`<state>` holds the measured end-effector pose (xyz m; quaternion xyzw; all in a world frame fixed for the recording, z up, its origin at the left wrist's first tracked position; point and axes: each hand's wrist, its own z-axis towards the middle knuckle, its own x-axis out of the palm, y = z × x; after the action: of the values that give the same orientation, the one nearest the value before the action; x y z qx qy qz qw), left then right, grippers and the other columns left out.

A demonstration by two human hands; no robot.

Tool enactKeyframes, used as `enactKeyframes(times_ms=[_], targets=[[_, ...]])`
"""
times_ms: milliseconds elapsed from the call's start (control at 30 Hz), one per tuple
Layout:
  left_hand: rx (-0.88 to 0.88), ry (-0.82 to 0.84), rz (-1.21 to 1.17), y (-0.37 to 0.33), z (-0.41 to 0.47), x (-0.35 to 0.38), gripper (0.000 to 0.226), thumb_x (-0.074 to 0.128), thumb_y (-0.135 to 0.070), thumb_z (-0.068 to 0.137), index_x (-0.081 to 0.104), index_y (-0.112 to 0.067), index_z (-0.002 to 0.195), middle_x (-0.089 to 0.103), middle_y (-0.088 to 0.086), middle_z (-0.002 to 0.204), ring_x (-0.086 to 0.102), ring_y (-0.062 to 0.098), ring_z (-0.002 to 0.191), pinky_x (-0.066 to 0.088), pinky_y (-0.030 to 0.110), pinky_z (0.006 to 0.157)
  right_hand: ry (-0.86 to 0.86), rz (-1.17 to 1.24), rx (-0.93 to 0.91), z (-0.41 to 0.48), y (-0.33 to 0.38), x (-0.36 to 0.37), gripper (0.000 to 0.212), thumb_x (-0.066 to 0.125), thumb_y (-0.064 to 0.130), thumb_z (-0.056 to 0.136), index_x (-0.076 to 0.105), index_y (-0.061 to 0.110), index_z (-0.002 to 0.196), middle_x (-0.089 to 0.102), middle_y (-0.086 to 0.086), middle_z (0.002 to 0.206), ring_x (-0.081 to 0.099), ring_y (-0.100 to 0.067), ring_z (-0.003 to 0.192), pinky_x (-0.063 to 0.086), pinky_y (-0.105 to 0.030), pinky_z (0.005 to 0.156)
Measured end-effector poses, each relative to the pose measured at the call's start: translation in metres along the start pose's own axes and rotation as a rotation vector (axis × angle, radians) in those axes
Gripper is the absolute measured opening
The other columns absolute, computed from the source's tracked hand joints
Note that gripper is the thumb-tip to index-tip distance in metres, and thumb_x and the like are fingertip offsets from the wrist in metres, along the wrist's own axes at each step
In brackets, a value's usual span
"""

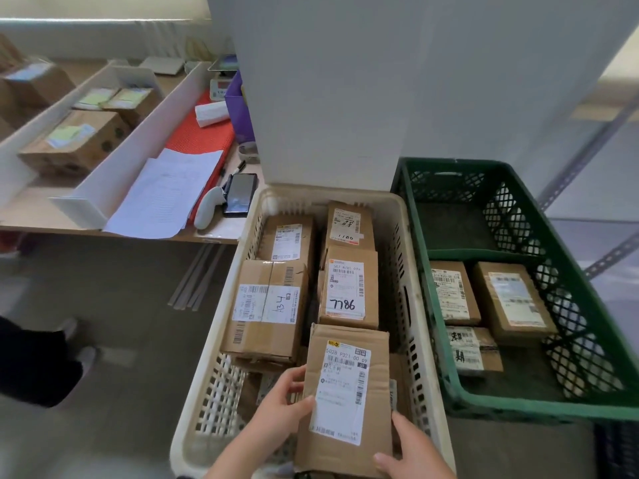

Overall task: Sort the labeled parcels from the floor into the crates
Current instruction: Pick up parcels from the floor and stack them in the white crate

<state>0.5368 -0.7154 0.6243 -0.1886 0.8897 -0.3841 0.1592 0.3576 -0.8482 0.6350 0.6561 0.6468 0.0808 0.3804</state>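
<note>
A brown cardboard parcel [345, 395] with a white label reading 5028 is held over the near end of the cream crate [221, 340]. My left hand [280, 406] grips its left edge, thumb on the label. My right hand [411, 451] grips its lower right corner. Several labeled parcels lie in the cream crate, among them one marked A34 [266, 305] and one marked 7786 [349, 288]. The green crate [435, 271] to the right holds three labeled parcels [453, 292] in its near half.
A wooden table [41, 216] at the left carries white dividers [114, 167], boxes, papers [166, 195], a phone [240, 193] and a white scanner [207, 209]. A large white block [345, 98] stands behind the crates. Another person's dark-clothed leg [38, 368] is on the floor at left.
</note>
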Motion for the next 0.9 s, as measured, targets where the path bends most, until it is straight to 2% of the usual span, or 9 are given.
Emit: enactKeyframes(times_ms=[167,267,367,467,567,667,733,833,900], targets=[[0.03,0.014,-0.051,0.003,-0.003,-0.001,0.044,0.064,-0.027,0.088,0.044,-0.04,0.126,0.059,-0.014,0.117,0.058,0.002,0.106,0.049,0.02,0.079,-0.033,0.054,-0.013,-0.006,-0.001,0.005,0.073,0.07,0.021,0.08,0.033,0.026,0.143,0.049,0.013,0.135,0.047,-0.002,0.117,0.037,-0.018,0.103],[0.03,0.047,-0.045,0.005,-0.004,-0.009,0.044,0.063,-0.032,0.088,0.044,-0.045,0.126,0.058,-0.015,0.12,0.057,0.002,0.11,0.05,0.026,0.089,-0.042,0.059,0.002,-0.006,-0.005,0.003,0.067,0.073,0.021,0.078,0.041,0.025,0.137,0.054,0.012,0.13,0.051,-0.001,0.109,0.04,-0.014,0.094],[-0.003,0.014,-0.083,0.014,0.0,-0.027,0.04,0.058,-0.039,0.089,0.05,-0.039,0.128,0.061,-0.013,0.122,0.059,0.008,0.11,0.046,0.037,0.1,-0.082,0.216,0.036,-0.003,-0.005,-0.005,0.067,0.073,0.021,0.079,0.041,0.017,0.138,0.054,0.004,0.132,0.054,-0.01,0.115,0.044,-0.027,0.099],[-0.092,-0.144,-0.129,0.023,0.009,-0.047,0.032,0.05,-0.041,0.095,0.051,-0.037,0.126,0.057,-0.009,0.127,0.056,0.015,0.112,0.045,0.038,0.094,-0.15,0.482,0.178,0.009,-0.001,-0.015,0.062,0.062,0.035,0.088,0.037,0.013,0.141,0.044,-0.003,0.142,0.042,-0.022,0.131,0.038,-0.038,0.104],[-0.24,-0.161,-0.096,0.034,0.021,-0.056,0.042,0.045,-0.043,0.096,0.046,-0.026,0.135,0.053,-0.002,0.134,0.053,0.02,0.112,0.043,0.043,0.097,-0.19,0.624,0.299,0.032,-0.003,-0.019,0.063,0.044,0.055,0.092,0.039,0.018,0.142,0.041,-0.003,0.146,0.035,-0.026,0.136,0.026,-0.045,0.113],[-0.359,-0.1,-0.066,0.037,0.031,-0.048,0.056,0.044,-0.048,0.095,0.037,-0.019,0.143,0.045,0.005,0.143,0.043,0.028,0.128,0.033,0.049,0.109,-0.226,0.672,0.385,0.059,-0.016,-0.014,0.07,0.036,0.064,0.089,0.041,0.018,0.142,0.043,-0.01,0.145,0.037,-0.029,0.135,0.026,-0.047,0.114],[-0.404,-0.057,-0.071,0.034,0.034,-0.037,0.064,0.045,-0.053,0.093,0.031,-0.017,0.146,0.036,0.007,0.15,0.034,0.03,0.136,0.028,0.047,0.11,-0.217,0.648,0.403,0.074,-0.021,-0.01,0.076,0.039,0.069,0.085,0.04,0.017,0.142,0.044,-0.011,0.145,0.039,-0.03,0.133,0.03,-0.046,0.112],[-0.433,0.026,-0.114,0.034,0.041,-0.02,0.091,0.057,-0.07,0.075,0.032,-0.018,0.146,0.036,0.008,0.15,0.036,0.032,0.135,0.029,0.048,0.111,-0.2,0.632,0.398,0.082,-0.018,-0.006,0.088,0.051,0.075,0.071,0.045,0.018,0.138,0.05,-0.01,0.14,0.047,-0.029,0.127,0.037,-0.046,0.108],[-0.416,0.036,-0.088,0.033,0.044,-0.008,0.087,0.053,-0.064,0.082,0.024,-0.017,0.149,0.033,0.009,0.152,0.035,0.032,0.135,0.032,0.047,0.11,-0.178,0.633,0.399,0.083,-0.021,-0.006,0.087,0.057,0.075,0.064,0.054,0.019,0.13,0.06,-0.009,0.127,0.055,-0.029,0.117,0.041,-0.047,0.104]])
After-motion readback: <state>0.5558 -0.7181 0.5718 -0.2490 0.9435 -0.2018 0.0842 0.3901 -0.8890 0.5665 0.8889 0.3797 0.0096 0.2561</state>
